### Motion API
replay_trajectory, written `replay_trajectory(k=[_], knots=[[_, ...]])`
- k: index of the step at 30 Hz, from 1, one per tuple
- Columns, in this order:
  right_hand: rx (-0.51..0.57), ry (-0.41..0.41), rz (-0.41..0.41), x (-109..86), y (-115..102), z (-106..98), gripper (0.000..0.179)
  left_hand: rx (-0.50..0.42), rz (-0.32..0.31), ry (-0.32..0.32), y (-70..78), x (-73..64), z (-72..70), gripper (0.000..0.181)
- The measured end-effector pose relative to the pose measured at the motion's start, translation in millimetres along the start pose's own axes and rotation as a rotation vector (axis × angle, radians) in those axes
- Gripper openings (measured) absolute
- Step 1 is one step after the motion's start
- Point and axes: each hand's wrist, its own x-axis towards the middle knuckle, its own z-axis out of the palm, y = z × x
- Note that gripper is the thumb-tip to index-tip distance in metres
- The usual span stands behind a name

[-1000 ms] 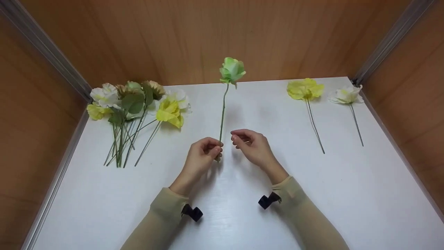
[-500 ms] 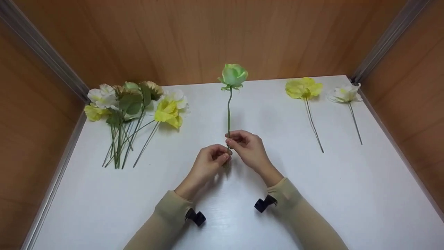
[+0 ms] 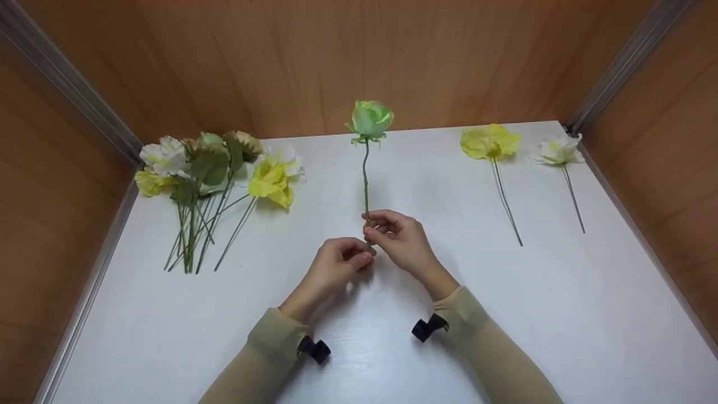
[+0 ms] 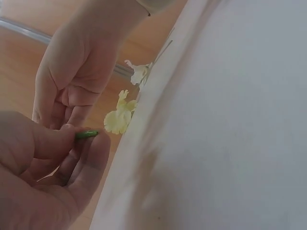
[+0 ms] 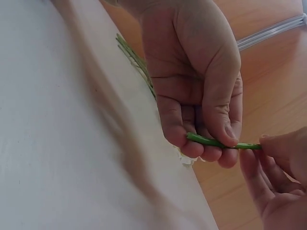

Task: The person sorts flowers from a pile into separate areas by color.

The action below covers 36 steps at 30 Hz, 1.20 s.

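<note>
An artificial green rose (image 3: 371,119) stands upright over the middle of the table, its bloom above the back edge in the head view. My left hand (image 3: 343,261) pinches the stem near its lower end between thumb and fingers. Just above it, my right hand (image 3: 399,238) pinches the same stem with thumb and forefinger. Seen from the right wrist, the green stem (image 5: 206,140) runs across from the left hand (image 5: 196,72) to the right fingertips, its cut end showing. In the left wrist view only a short stem end (image 4: 86,134) shows at the left thumb.
A bunch of white, yellow and green flowers (image 3: 210,168) lies at the left of the white table (image 3: 370,359). On the right lie a yellow flower (image 3: 491,143) and a white flower (image 3: 561,150). Wooden panels (image 3: 359,56) enclose the back and sides.
The right hand has come left and taken hold of the stem above the left hand. The left hand has shifted slightly right and nearer the body. The rose bloom has turned a little.
</note>
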Motion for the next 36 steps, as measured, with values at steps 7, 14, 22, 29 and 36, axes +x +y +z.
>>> replay_trajectory(k=[7,14,22,29,36], knots=[[-0.026,0.068,0.017,10.2,6.7,-20.0,0.027,0.127,-0.035,0.058,5.6,1.5,-29.1,0.011],[-0.258,0.192,0.165,22.3,29.5,-75.8,0.028,0.381,-0.062,0.307,-4.4,1.5,-100.4,0.019],[-0.332,0.207,0.354,26.0,55.6,-99.6,0.03,0.541,-0.175,0.515,-19.8,-23.3,-177.8,0.027],[-0.373,0.171,0.375,26.5,58.9,-98.9,0.03,0.582,-0.255,0.624,-35.7,-41.9,-214.0,0.028],[-0.416,0.164,0.351,27.2,58.4,-97.9,0.029,0.61,-0.292,0.626,-46.2,-48.3,-227.7,0.031]])
